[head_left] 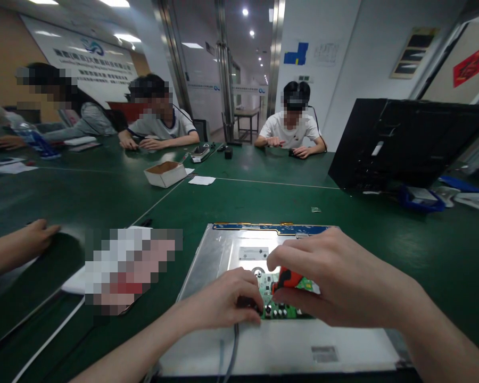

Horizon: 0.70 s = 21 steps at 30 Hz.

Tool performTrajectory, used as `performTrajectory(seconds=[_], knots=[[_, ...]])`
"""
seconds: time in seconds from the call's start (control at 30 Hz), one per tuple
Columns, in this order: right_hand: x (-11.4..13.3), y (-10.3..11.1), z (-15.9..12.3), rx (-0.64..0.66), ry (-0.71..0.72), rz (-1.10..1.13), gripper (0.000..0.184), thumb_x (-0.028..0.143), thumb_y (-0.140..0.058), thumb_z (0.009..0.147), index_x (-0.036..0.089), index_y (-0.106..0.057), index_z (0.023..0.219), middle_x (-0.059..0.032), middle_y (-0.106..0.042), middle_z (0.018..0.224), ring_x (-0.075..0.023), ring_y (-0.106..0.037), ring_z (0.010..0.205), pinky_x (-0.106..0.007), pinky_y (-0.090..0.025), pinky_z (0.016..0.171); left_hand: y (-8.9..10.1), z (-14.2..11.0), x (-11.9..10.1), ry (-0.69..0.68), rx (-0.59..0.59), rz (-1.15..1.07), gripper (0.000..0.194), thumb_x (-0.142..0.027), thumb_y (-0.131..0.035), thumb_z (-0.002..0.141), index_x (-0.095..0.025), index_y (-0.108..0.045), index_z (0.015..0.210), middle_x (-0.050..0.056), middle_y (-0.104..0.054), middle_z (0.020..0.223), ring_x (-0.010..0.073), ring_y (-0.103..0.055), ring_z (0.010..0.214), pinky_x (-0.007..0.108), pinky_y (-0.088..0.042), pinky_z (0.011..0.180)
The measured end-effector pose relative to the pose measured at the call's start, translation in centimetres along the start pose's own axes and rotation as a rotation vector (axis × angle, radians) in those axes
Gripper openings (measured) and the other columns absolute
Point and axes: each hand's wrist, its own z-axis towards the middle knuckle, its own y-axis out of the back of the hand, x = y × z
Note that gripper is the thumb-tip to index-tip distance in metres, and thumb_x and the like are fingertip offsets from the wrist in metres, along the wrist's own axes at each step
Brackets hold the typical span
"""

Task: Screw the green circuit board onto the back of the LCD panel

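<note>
A flat silver display panel (279,348) lies back side up on the table before me, with a blue circuit strip (243,229) along its far edge. On its middle sits a green circuit board (281,313). My right hand (343,282) is closed round a red and black screwdriver (289,277) held over the board; its tip is hard to make out. At the board's left edge my left hand (223,298) rests with curled fingers, and whatever they grip is hidden. A grey cable (233,354) runs from beneath that hand toward me.
Left of the panel lies a blurred-out item (133,268) beside a white cable (50,343). Another person's hand (30,239) is farther left. An open white box (166,174) stands beyond, a black monitor (403,143) at right. Several people sit around the green table (263,199).
</note>
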Motion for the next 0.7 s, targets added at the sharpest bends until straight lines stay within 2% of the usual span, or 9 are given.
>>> performTrajectory(seconds=[0.3,0.5,0.7], knots=[[0.2,0.0,-0.2,-0.007,-0.002,-0.004,0.007,0.026,-0.059,0.089,0.022,-0.054,0.092,0.0025,-0.064,0.082,-0.0114,-0.052,0.066,-0.026,-0.024,0.054,0.0,0.0,0.1,0.035,0.025,0.006,0.01,-0.026,-0.076,0.08,-0.02,-0.07,0.083,-0.001,-0.062,0.085,0.0157,-0.056,0.079,0.025,-0.039,0.068],[0.1,0.1,-0.3,0.012,-0.005,0.0,0.007,0.025,-0.057,0.09,0.022,-0.053,0.095,0.0028,-0.064,0.084,-0.0117,-0.053,0.068,-0.027,-0.024,0.055,0.4,-0.2,-0.1,0.043,0.049,0.002,0.012,-0.028,-0.076,0.08,-0.02,-0.07,0.087,-0.001,-0.061,0.082,0.0155,-0.055,0.077,0.024,-0.039,0.066],[0.0,0.0,-0.2,-0.005,-0.006,-0.011,0.009,0.025,-0.059,0.089,0.023,-0.053,0.095,0.0034,-0.064,0.085,-0.0112,-0.052,0.067,-0.027,-0.024,0.055,1.1,-0.4,-0.7,0.064,0.038,-0.004,0.007,-0.016,-0.072,0.079,-0.019,-0.067,0.083,-0.002,-0.06,0.081,0.015,-0.055,0.076,0.025,-0.038,0.065]])
